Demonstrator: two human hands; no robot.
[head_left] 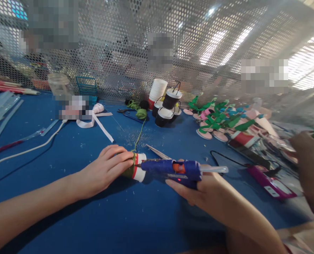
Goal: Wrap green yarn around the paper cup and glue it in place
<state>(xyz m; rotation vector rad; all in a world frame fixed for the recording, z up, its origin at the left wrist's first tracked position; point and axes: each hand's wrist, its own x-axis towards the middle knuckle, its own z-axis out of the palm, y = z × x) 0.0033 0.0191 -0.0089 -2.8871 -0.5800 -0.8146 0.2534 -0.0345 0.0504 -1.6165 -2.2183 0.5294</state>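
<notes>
A paper cup [139,173] lies on its side on the blue table, part of it wrapped in green yarn, with a red band and a white end showing. My left hand [110,167] is closed over the wrapped part and holds it down. In my right hand [196,192] is a blue hot glue gun [170,169], a clear glue stick jutting from its back and a red light lit. The gun's nozzle is at the cup, close to my left fingertips. Green yarn [140,135] runs from the cup to a small green ball [141,113]. Scissors [158,152] lie behind the gun.
Black cups with white tops [164,115] and stacked white cups [158,90] stand at the back. White ribbon [102,125] and glue sticks [1,113] lie left. Green-leaved pieces [215,120] and a magenta power strip [270,181] are right, near another person's hand [306,151].
</notes>
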